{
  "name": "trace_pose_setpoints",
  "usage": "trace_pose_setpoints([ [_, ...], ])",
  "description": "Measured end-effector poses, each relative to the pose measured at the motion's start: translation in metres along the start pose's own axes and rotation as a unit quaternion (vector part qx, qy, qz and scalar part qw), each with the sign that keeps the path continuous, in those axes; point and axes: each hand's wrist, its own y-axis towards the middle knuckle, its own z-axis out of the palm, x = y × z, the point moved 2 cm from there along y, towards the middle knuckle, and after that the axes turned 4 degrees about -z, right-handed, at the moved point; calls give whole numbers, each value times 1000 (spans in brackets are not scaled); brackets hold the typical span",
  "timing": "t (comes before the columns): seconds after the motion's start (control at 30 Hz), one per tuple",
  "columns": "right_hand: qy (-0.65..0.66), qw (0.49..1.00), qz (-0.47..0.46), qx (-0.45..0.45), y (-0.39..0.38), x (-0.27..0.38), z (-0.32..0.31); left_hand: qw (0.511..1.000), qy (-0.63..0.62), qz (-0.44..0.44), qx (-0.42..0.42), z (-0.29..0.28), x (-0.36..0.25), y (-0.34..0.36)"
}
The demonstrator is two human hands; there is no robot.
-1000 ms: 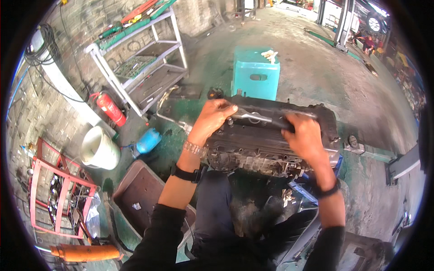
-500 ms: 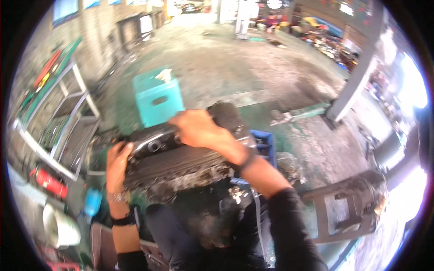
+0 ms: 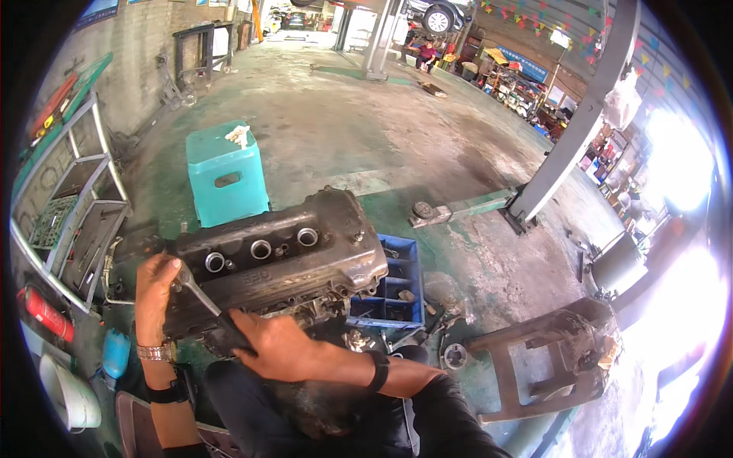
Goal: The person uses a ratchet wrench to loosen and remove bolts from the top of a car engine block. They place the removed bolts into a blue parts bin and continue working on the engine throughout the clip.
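Note:
A worn engine cylinder head with its dark valve cover [image 3: 305,259] lies before my knees, with several round openings along its top. My right hand [image 3: 279,347] is closed round the dark grip of a ratchet wrench [image 3: 200,296], in front of the cover's near left side. The shank slants up to the left, toward the cover's left end. There my left hand [image 3: 155,286] is closed about the ratchet's head, thumb and fingers bent over it. Whatever sits under the ratchet head is hidden by that hand.
Beyond the engine stands a turquoise stool [image 3: 229,179] with a crumpled rag on it. A blue divided tray [image 3: 408,275] sits right of the engine. Farther right lies a large dirty metal frame [image 3: 527,366]. A tool rack [image 3: 84,198] and a fire extinguisher [image 3: 47,314] flank the left.
My right hand has come from the cover's far edge down to its near left side, uncovering the round openings. My left hand has stayed at the left end. The view has shifted.

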Motion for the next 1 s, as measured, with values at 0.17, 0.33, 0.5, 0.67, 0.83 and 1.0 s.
trace_pose_setpoints([
  [0.17, -79, 997, -5, -24, 22, -29, -39, 999, -18, 19, -20, 2, 0, -3],
  [0.33, -75, 996, -23, -40, 82, -77, -68, 999, -25, 35, -13, 1, 1, -6],
  [0.5, -64, 997, -34, -18, 103, -101, -67, 999, -17, 29, 2, -2, 4, -4],
  [0.67, -91, 993, -2, -70, 45, -70, -47, 999, -30, 36, -2, -4, 12, -1],
  [0.83, -59, 998, 20, 10, -4, 6, 0, 999, -38, 33, 7, -3, 12, 1],
  [1.0, -139, 989, -53, -5, 31, -30, -45, 998, -59, 37, -1, 1, 5, -2],
])
